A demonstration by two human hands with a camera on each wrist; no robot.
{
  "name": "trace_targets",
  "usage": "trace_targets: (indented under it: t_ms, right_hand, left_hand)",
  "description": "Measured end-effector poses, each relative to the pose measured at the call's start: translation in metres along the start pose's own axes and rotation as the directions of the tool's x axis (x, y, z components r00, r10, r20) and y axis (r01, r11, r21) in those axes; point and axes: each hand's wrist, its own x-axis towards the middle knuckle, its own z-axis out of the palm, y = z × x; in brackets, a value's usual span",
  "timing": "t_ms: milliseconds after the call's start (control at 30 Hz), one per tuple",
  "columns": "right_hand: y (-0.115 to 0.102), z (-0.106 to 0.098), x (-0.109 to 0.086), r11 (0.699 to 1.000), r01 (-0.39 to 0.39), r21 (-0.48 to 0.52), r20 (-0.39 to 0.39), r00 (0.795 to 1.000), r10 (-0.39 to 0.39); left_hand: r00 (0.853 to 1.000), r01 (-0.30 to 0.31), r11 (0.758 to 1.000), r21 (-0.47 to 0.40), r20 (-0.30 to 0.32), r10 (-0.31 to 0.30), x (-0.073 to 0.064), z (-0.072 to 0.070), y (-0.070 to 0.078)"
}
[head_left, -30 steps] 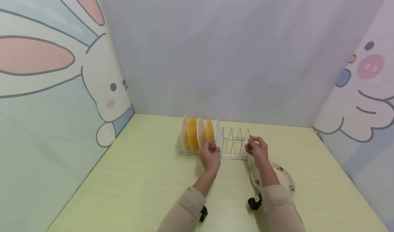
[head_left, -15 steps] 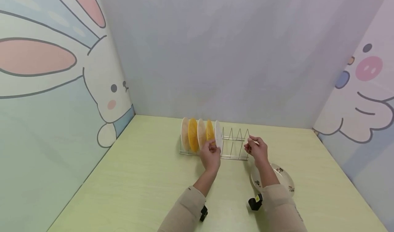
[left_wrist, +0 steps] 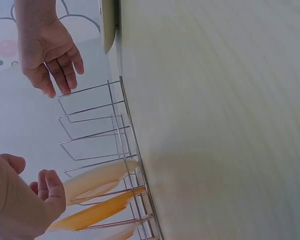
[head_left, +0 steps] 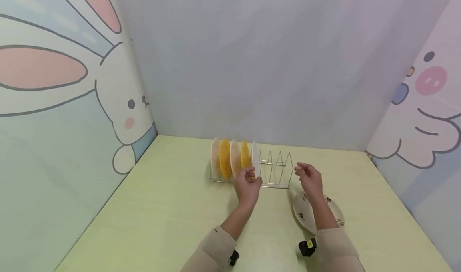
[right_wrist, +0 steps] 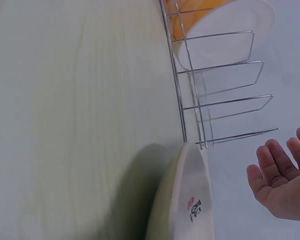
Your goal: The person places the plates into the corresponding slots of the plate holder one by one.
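A wire dish rack holds several upright plates in its left half, white and orange by turns. The rightmost is a white plate. My left hand is just in front of this plate, thumb and loosely bent fingers apart with nothing between them; whether a fingertip touches the plate I cannot tell. In the left wrist view, that hand partly covers the plates. My right hand hovers just right of the rack's end, fingers loosely bent and holding nothing. In the right wrist view, the fingers are apart from the wire.
A round cream plate with small printed pictures lies on the pale table, partly under my right forearm. The rack's right-hand slots hold no plates. A grey back wall and cartoon-printed side walls surround the table.
My right hand has come off the rack's right end and moved a little to the right. My left hand's fingers have loosened from the white plate, which stays in the rack.
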Motion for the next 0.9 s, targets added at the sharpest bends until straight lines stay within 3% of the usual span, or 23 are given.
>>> trace_targets:
  t_ms: [233,333,467,600,733,800,900]
  right_hand:
    - [-0.004,-0.02,-0.01,0.994,0.069,-0.087,0.114,0.992,-0.059]
    - [-0.004,-0.031,-0.012,0.98,0.151,-0.132,0.211,0.97,-0.121]
    - [-0.005,-0.046,-0.014,0.954,0.242,-0.176,0.329,0.928,-0.175]
    - [-0.005,-0.06,-0.017,0.941,0.276,-0.197,0.401,0.898,-0.18]
    - [-0.006,-0.071,-0.022,0.931,0.289,-0.221,0.442,0.881,-0.169]
    - [-0.007,-0.076,-0.024,0.928,0.29,-0.233,0.451,0.878,-0.161]
    - [-0.008,-0.083,-0.025,0.934,0.291,-0.208,0.467,0.868,-0.166]
  left_hand:
    - [0.99,0.088,0.996,0.007,0.112,-0.088,-0.01,-0.002,0.008]
    - [0.978,0.123,0.992,-0.014,0.169,-0.119,-0.012,-0.001,0.01]
    - [0.944,0.168,0.986,-0.006,0.289,-0.159,-0.015,0.001,0.01]
    - [0.889,0.198,0.978,0.067,0.407,-0.208,-0.015,0.001,0.006]
    - [0.809,0.221,0.96,0.172,0.518,-0.279,-0.015,0.0,0.002]
    - [0.77,0.205,0.958,0.201,0.571,-0.285,-0.014,-0.001,0.001]
    - [0.731,0.191,0.957,0.217,0.62,-0.286,-0.014,0.0,-0.002]
